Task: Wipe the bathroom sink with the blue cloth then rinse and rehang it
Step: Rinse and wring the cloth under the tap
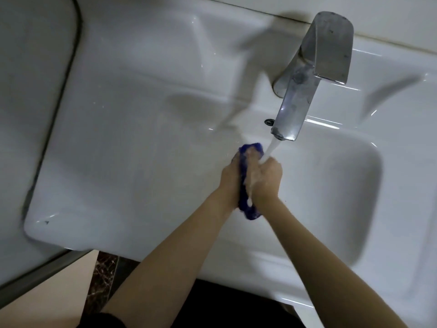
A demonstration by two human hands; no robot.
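The blue cloth [246,204] is bunched up and pressed between my two palms over the basin of the white sink [132,147]. My left hand [230,183] grips it from the left and my right hand [266,178] from the right. Water [272,150] runs from the metal faucet [307,76] straight onto my right hand and the cloth. Blue ends of the cloth stick out above and below my hands.
The sink's overflow hole [268,122] sits just left of the spout. A grey wall panel with a dark seam [59,86] borders the sink on the left. Dark patterned floor tile [104,280] shows below the sink's front edge.
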